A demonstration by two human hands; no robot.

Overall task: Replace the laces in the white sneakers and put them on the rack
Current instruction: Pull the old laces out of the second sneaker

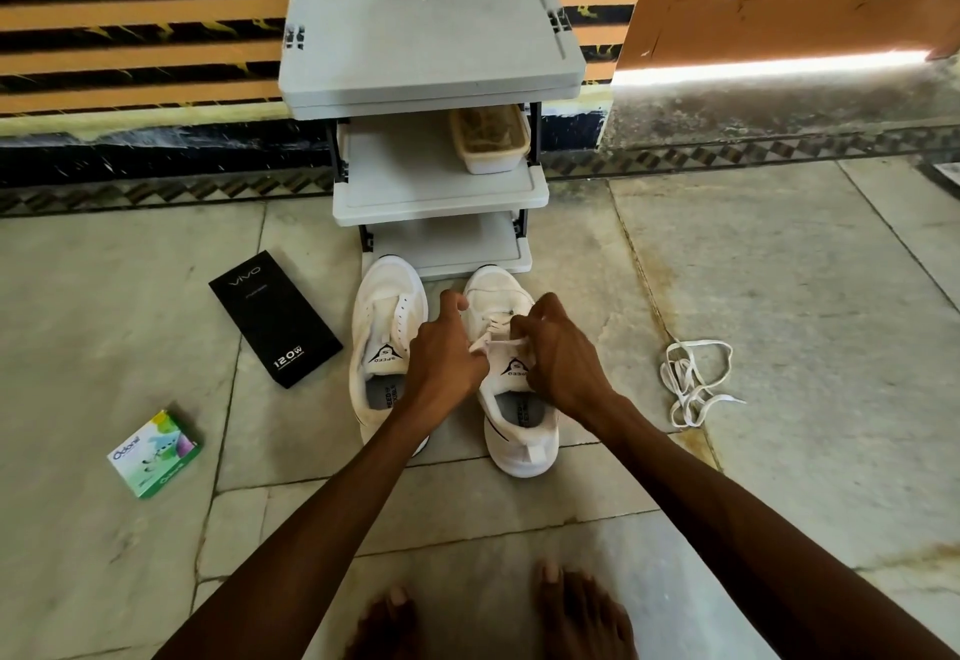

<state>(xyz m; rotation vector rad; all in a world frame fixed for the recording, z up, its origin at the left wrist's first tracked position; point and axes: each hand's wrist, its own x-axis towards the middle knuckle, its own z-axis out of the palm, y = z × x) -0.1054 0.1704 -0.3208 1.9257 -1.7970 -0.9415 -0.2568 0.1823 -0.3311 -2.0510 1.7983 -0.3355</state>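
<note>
Step in hand: you are working the lace [501, 343] at the upper eyelets of the right-side sneaker [519, 430]; whether it is going in or coming out cannot be told.
Left hand [447, 352]: fingers curled in, pinching one end of that lace just above the tongue.
Right hand [556, 352]: fingers curled, pinching the other end, with the strand taut between your hands.
Other sneaker [384, 306]: stands just beside it on the floor; its eyelets look bare.
Loose lace [691, 384]: tangled on the tiles, well apart to your right.
Rack [426, 25]: directly ahead, sneaker toes nearly against its bottom shelf; a tub [491, 144] sits on the middle shelf.
Next move: likely an even pull through both eyelets, without letting the shoe slide.
</note>
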